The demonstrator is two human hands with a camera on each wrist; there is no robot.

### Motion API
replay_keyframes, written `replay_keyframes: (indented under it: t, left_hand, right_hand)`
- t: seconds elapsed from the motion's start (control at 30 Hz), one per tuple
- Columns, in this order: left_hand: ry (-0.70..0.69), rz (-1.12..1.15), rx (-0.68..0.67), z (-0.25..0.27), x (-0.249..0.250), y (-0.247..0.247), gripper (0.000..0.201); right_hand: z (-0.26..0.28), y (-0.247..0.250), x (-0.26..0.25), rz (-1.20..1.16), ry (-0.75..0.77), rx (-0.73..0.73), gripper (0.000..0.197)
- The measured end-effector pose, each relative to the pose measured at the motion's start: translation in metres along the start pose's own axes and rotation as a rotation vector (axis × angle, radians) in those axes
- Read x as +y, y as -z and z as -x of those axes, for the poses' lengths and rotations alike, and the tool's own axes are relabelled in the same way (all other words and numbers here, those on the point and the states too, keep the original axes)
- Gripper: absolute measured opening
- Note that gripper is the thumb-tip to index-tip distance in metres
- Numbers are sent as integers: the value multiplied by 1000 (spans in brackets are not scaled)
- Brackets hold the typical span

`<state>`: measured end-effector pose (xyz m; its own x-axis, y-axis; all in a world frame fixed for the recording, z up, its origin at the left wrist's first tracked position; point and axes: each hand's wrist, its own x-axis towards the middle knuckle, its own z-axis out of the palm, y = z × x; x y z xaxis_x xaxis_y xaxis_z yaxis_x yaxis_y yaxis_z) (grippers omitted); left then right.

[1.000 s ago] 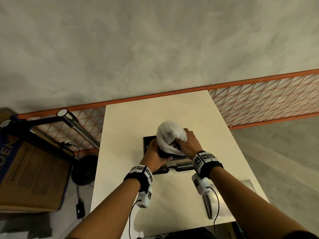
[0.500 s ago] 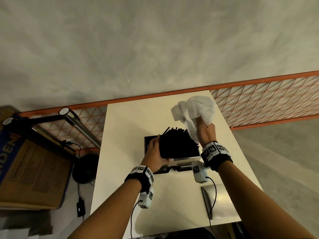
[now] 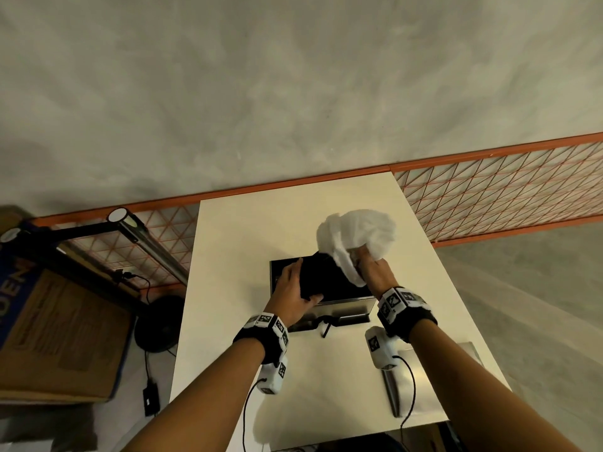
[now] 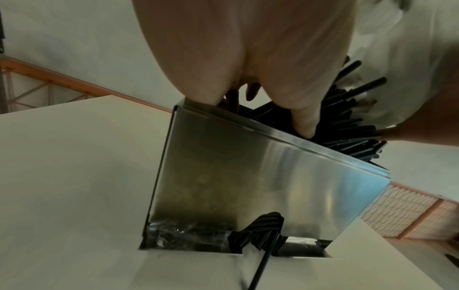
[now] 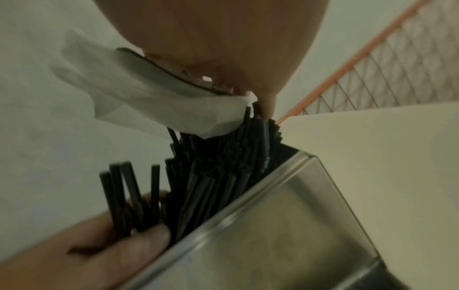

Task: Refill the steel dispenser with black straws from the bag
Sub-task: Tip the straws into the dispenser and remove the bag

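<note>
The steel dispenser (image 3: 346, 306) stands open-topped in the middle of the white table (image 3: 235, 243). A thick bundle of black straws (image 3: 326, 275) leans in its top, tips pointing up and away. My left hand (image 3: 303, 282) grips the bundle at its left side, thumb (image 4: 305, 121) on the front of the straws. My right hand (image 3: 365, 256) holds the crumpled white bag (image 3: 359, 230) just right of the bundle; the bag's lower edge (image 5: 218, 121) still touches the straw tips (image 5: 223, 166). One loose straw (image 4: 263, 264) sticks out of the bottom slot.
A flat steel lid (image 3: 434, 383) lies on the table at the front right. An orange mesh rail (image 3: 489, 197) runs behind the table. A cardboard box (image 3: 58, 331) and a black lamp arm (image 3: 146, 243) stand to the left, off the table.
My right hand pulled the bag up and right off the straws, baring the bundle. My left hand kept its grip, and the bundle now sits lower in the dispenser.
</note>
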<state>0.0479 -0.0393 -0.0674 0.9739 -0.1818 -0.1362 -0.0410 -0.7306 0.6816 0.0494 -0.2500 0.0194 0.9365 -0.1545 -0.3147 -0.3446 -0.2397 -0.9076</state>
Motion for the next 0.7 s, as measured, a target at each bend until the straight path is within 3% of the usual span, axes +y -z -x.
replay_keyframes:
  t: [0.13, 0.27, 0.33, 0.4, 0.5, 0.57, 0.7]
  left_hand:
    - [21, 8, -3, -3, 1, -3, 107]
    - [47, 35, -19, -6, 1, -4, 119]
    - [50, 36, -16, -7, 0, -3, 121]
    - [33, 32, -11, -10, 1, -2, 110]
    - [-11, 96, -24, -10, 19, 5, 71]
    - [-54, 139, -37, -10, 33, 13, 59]
    - [-118, 257, -8, -2, 50, 31, 67]
  right_hand:
    - [-1, -2, -5, 30, 20, -61, 42]
    - [-4, 0, -12, 96, 53, -12, 55]
    - [-2, -1, -14, 129, 123, 10, 47]
    - [0, -5, -16, 271, 201, -40, 37]
    - [0, -11, -16, 526, 296, -91, 41]
    - [-1, -10, -18, 484, 325, -5, 33]
    - [3, -4, -33, 259, 359, 119, 33]
